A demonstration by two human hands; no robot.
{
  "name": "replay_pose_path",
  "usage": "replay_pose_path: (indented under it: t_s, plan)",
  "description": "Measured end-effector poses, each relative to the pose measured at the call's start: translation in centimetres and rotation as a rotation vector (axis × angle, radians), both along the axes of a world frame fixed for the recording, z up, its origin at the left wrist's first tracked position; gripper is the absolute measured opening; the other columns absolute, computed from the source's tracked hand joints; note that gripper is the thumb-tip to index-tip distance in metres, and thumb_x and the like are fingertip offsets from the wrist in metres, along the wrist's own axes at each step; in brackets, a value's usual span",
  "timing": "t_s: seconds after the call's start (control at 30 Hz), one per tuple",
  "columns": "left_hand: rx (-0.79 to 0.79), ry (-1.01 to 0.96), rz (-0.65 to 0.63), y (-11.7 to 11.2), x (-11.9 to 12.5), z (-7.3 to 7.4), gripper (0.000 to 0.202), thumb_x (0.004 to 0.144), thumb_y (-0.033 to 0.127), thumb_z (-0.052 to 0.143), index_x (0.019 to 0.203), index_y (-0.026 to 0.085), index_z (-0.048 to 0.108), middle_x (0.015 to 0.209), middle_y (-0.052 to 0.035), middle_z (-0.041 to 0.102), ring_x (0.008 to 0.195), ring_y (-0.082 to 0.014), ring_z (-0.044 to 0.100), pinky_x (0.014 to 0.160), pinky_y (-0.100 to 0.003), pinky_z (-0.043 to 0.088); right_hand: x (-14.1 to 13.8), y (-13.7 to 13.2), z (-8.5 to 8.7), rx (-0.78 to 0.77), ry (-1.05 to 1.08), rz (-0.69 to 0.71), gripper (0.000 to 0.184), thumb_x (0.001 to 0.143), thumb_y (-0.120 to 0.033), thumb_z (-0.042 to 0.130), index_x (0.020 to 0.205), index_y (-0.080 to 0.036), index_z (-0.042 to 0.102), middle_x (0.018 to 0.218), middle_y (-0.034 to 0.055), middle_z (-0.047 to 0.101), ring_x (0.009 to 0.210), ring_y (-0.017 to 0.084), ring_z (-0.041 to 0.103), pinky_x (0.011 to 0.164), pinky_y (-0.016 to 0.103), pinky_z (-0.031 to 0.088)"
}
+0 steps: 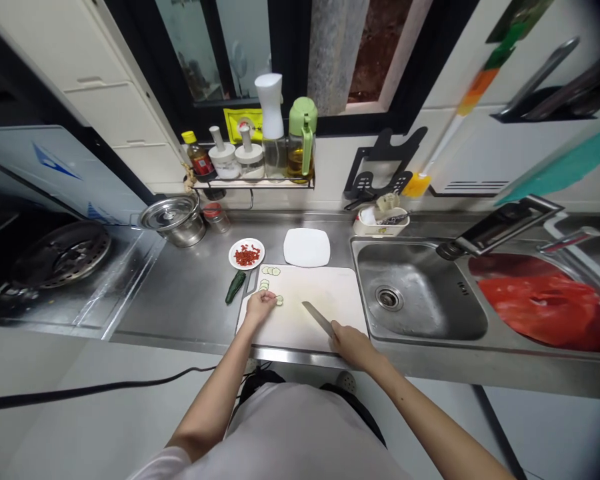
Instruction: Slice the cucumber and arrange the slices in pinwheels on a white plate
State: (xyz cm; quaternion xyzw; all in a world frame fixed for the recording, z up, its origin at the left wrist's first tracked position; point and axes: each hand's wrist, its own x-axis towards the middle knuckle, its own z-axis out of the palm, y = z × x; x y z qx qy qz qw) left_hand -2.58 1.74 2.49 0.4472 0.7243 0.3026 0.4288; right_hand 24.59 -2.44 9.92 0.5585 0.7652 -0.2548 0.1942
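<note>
Two-handed at counter (190, 293): rests curled left hand (261, 305), grasp unclear, by thin, slippery cucumber slices (279, 301) at board's (330, 293) nine o'clock; clenches right hand (353, 347) on knife (319, 319) handle.

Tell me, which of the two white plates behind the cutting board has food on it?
The round plate on the left, nearer the steel pot: it holds chopped red pieces. The squarish plate to its right is bare.
</note>
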Motion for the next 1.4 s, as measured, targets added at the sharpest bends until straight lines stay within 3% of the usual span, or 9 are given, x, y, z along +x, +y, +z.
replay_pose_path:
  t_s: [0.27,0.83,0.97,1.1,1.2,1.3,1.4]
  plan:
    - [-0.016,0.235,0.106,-0.3,-3.3,-0.4,0.015,0.072,0.024,0.063,0.085,0.016,0.067,0.071,0.0009,0.066,0.065,-0.01,0.06,0.063,-0.019,0.043,0.2,0.2,-0.3,0.029,0.0,0.017,0.027,0.088,-0.019,0.035,0.11,-0.018,0.05,0.098,0.0114,0.066,0.09,0.023,0.063,0.066,0.028,0.035]
    - [0.0,0.456,0.054,-0.6,-3.3,0.9,0.014,0.072,0.018,0.059,0.084,0.018,0.067,0.075,-0.0021,0.069,0.073,-0.0153,0.062,0.068,-0.023,0.039,0.4,0.5,-0.2,0.11,0.044,-0.028,0.021,0.087,-0.019,0.037,0.102,-0.017,0.051,0.09,0.0113,0.066,0.083,0.021,0.061,0.062,0.027,0.028]
    - [0.03,0.439,0.072,-0.3,-3.0,1.0,0.017,0.075,0.02,0.056,0.088,0.019,0.067,0.078,-0.0021,0.069,0.074,-0.0149,0.062,0.069,-0.023,0.04,0.6,1.2,-0.4,0.14,0.136,-0.144,0.016,0.084,-0.018,0.04,0.096,-0.016,0.051,0.082,0.0091,0.065,0.077,0.019,0.059,0.06,0.026,0.027]
    - [0.054,0.414,0.063,0.9,-2.2,1.2,0.021,0.078,0.022,0.055,0.095,0.019,0.067,0.082,-0.0029,0.069,0.076,-0.0145,0.062,0.072,-0.023,0.042,0.9,1.5,-1.0,0.14,0.37,-0.353,0.017,0.079,-0.018,0.043,0.094,-0.018,0.051,0.07,0.0022,0.061,0.066,0.015,0.055,0.059,0.023,0.03]
    - [0.067,0.432,0.039,2.4,-1.3,1.3,0.024,0.08,0.023,0.052,0.099,0.019,0.067,0.086,-0.0045,0.069,0.079,-0.0159,0.062,0.074,-0.024,0.042,0.8,1.2,-0.9,-0.009,0.73,-0.605,0.027,0.08,-0.031,0.045,0.103,-0.02,0.05,0.066,-0.002,0.059,0.052,0.013,0.052,0.053,0.023,0.034]
    - [0.084,0.492,0.013,4.2,-0.5,1.7,0.026,0.082,0.023,0.05,0.102,0.02,0.067,0.093,-0.0065,0.07,0.087,-0.0188,0.062,0.078,-0.026,0.042,0.6,0.6,-0.4,-0.231,1.096,-0.814,0.05,0.08,-0.05,0.051,0.119,-0.021,0.044,0.072,-0.0014,0.063,0.045,0.011,0.05,0.044,0.022,0.034]
    - [0.081,0.561,-0.014,5.8,0.2,2.0,0.027,0.083,0.024,0.05,0.105,0.021,0.066,0.098,-0.0079,0.069,0.093,-0.021,0.061,0.081,-0.028,0.042,0.7,0.2,0.2,-0.293,1.247,-0.926,0.063,0.073,-0.053,0.063,0.125,-0.024,0.042,0.07,-0.0044,0.06,0.042,0.007,0.045,0.04,0.019,0.031]
